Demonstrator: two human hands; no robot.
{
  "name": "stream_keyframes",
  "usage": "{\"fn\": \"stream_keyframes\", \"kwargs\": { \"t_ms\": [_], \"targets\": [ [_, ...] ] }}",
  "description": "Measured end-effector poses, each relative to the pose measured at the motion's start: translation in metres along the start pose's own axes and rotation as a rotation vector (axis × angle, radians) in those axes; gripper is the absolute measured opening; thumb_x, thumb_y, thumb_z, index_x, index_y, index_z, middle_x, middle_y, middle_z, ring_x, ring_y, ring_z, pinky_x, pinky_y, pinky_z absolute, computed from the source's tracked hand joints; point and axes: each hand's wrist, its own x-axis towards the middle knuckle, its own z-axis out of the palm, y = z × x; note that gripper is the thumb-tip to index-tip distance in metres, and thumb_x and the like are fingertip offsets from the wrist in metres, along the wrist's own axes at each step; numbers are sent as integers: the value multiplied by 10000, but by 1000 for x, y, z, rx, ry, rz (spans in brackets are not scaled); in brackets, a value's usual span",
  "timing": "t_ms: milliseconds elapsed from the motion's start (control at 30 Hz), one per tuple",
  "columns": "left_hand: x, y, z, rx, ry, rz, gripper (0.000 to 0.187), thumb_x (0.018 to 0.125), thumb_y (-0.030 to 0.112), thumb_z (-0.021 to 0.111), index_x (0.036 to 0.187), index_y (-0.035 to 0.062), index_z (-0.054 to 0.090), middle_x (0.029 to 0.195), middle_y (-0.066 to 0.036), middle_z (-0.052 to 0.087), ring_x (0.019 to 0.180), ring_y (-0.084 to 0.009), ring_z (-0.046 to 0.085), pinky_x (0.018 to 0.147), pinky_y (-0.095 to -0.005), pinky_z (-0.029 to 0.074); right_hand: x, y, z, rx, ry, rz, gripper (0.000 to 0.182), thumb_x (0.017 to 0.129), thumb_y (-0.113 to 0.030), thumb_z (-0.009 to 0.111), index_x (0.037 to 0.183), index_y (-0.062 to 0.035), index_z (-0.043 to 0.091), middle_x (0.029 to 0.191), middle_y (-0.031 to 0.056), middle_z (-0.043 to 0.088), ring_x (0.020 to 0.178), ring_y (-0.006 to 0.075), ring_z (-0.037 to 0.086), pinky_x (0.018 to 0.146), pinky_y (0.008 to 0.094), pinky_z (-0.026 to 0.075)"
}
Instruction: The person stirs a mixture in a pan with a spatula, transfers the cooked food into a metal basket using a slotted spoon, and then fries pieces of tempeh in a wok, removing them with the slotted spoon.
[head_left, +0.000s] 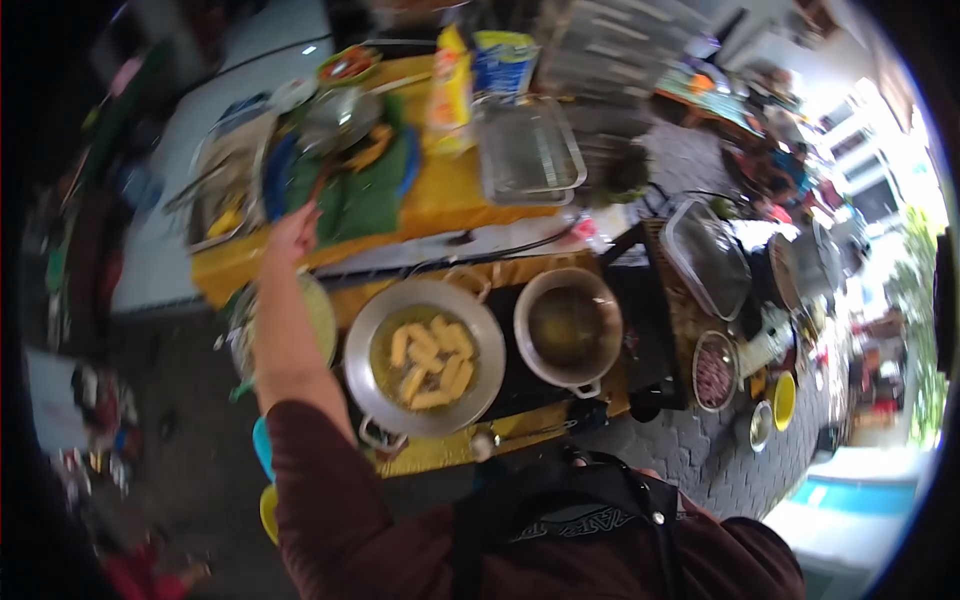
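My left hand (294, 232) reaches forward, closed on the handle of a ladle (340, 120), whose round metal bowl is over green leaves (355, 205) on a blue tray (274, 180). Beside the ladle bowl lies some orange-brown food (371, 148). Below and right of this hand, a wide metal pan (362, 345) holds several golden rolls (428, 352) in oil. To its right stands a deep pot (568, 322) with liquid inside. My right hand does not show; only the dark sleeve is at the lower right.
A metal tray (205, 190) stands left of the leaves. A glass dish (530, 150), a yellow packet (450, 85) and a blue packet (503, 62) are at the back. Rightward are another glass dish (707, 258) and a bowl of reddish pieces (714, 372). People are in the background.
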Motion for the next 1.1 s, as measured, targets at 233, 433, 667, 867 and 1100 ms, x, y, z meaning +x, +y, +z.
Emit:
{"fn": "stream_keyframes", "kwargs": {
  "t_ms": [233, 433, 667, 867, 1100],
  "targets": [
    [-41, 21, 34, 1013, 793, 427, 226, 856, 253, 585, 854, 37, 517, 730, -133, 606, 670, -293, 620, 565, -420, 474, 9, -6, 5, 187, 107, 156, 359, 823, -328, 503, 1081, -102, 609, 1001, 222, 621, 998, 362, 582, 818, 421, 463],
    [-95, 12, 64, 1359, 1038, 485, 195, 879, 147, 511, 1015, 26, 441, 909, -207, 613, 863, -373, 615, 722, -472, 499, 11, -3, 13, 206, 156, 82, 352, 827, -317, 495, 1075, -95, 608, 994, 221, 621, 994, 362, 583, 807, 427, 464],
    [-112, 17, 80, 1325, 999, 443, 202, 887, 167, 509, 1023, 37, 436, 950, -196, 607, 860, -376, 615, 705, -475, 498, 47, 59, 61, 232, 184, 113, 330, 831, -313, 485, 1056, -112, 620, 978, 198, 631, 969, 340, 599, 785, 426, 472],
    [-127, 5, 95, 1252, 1112, 437, 175, 904, 182, 468, 1000, 36, 461, 946, -187, 617, 865, -367, 619, 698, -470, 502, 43, 60, 68, 54, 126, -84, 313, 805, -296, 511, 1034, -118, 629, 959, 183, 637, 943, 333, 608, 777, 412, 480],
    [-62, -12, 20, 1836, 1042, 511, 304, 900, 229, 454, 1134, 50, 530, 1067, -183, 586, 886, -334, 607, 739, -442, 498, 41, 59, 71, 126, 283, -99, 295, 775, -277, 541, 1008, -125, 639, 936, 165, 645, 912, 325, 619, 767, 395, 489]
  ]
}}
